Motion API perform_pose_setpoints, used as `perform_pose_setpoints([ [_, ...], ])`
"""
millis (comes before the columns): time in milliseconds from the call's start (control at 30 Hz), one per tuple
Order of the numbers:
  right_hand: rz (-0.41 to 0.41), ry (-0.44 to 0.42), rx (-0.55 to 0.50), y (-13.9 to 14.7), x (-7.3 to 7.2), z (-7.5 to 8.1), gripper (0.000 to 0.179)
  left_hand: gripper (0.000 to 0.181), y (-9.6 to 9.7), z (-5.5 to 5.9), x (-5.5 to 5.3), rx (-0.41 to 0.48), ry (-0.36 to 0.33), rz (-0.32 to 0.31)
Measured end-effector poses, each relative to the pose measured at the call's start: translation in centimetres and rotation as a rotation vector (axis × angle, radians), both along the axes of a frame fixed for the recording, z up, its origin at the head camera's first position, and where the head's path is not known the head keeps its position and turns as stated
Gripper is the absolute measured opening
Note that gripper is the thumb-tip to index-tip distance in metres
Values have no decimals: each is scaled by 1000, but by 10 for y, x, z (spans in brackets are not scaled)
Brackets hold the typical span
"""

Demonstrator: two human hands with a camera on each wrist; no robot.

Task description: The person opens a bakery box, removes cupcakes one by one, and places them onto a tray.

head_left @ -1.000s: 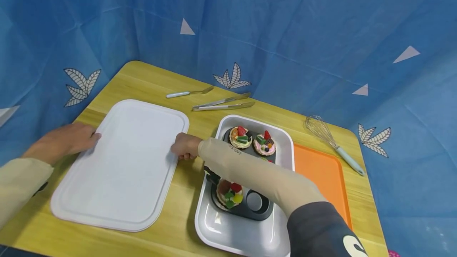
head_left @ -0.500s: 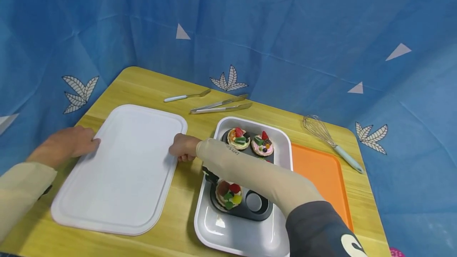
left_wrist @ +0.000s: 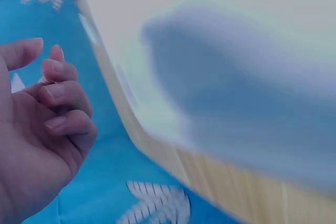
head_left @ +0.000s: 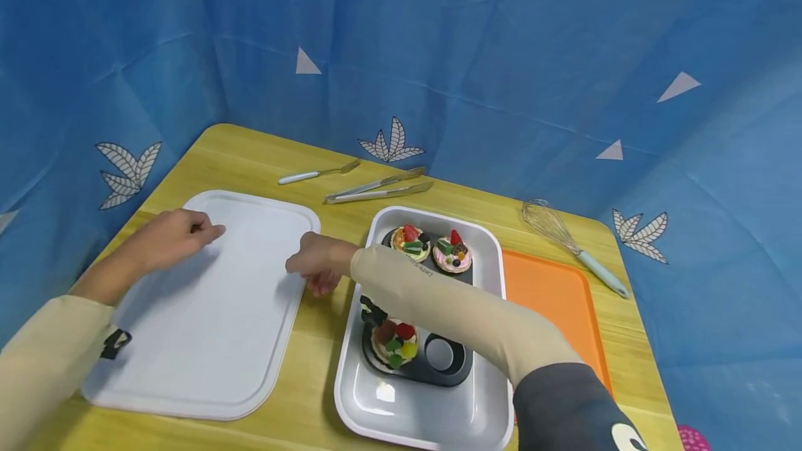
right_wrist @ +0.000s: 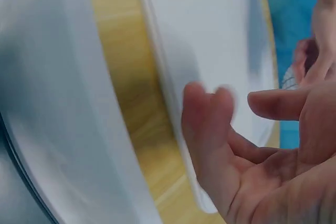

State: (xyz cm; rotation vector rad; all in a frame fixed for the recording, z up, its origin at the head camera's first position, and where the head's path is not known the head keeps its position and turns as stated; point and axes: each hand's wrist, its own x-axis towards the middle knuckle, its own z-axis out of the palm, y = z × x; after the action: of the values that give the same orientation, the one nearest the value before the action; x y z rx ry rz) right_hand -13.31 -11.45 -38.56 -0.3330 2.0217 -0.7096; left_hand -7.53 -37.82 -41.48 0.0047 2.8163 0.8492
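Note:
A flat white board (head_left: 207, 339) with rounded corners lies on the left of the wooden table. My left hand (head_left: 169, 242) hovers over its left part, casting a shadow. In the left wrist view that hand's fingers (left_wrist: 68, 95) curl loosely with nothing in them. At the board's right edge is my right hand (head_left: 322, 259), with nothing between its thumb and fingers (right_wrist: 207, 129). My right forearm crosses above a deep white tray (head_left: 401, 413), hiding part of its contents. Inside stands a dark muffin pan (head_left: 429, 371) bearing fruit-topped tarts, among them a pink one (head_left: 452, 256).
Behind the board lie a fork (head_left: 303, 177) and metal tongs (head_left: 376, 193). A whisk (head_left: 601, 273) with a pale blue handle rests at the right, beside an orange tray (head_left: 551, 298). A blue patterned curtain (head_left: 532, 54) hangs around the table.
My left hand has let go of the board's left edge and moved up and rightward over it. The right hand's fingers have loosened at the right edge. The head view has shifted slightly.

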Motion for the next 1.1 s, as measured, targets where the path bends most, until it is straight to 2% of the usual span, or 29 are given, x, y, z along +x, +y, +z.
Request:
perform_pose_setpoints([
  [100, 37, 80, -26, 5, 5, 7, 30, 44, 23, 1, -3, 78, 16, 9],
  [300, 112, 242, -117, 28, 15, 23, 39, 39, 64, -2, 2, 237, 53, -33],
  [500, 79, 294, -217, 76, 12, 45, 28, 39, 106, -3, 1, 416, 49, -30],
  [733, 24, 413, -310, 136, 9, 66, 25, 39, 148, -11, -6, 599, -20, -34],
  [933, -52, 574, -276, 184, 20, 67, 23, 37, 182, -25, -4, 617, -42, -27],
  [1000, -77, 631, -252, 201, 24, 63, 21, 36, 193, -29, -2, 610, -44, -20],
  [1100, -113, 665, -221, 223, 33, 53, 21, 37, 206, -34, -1, 604, -43, -7],
])
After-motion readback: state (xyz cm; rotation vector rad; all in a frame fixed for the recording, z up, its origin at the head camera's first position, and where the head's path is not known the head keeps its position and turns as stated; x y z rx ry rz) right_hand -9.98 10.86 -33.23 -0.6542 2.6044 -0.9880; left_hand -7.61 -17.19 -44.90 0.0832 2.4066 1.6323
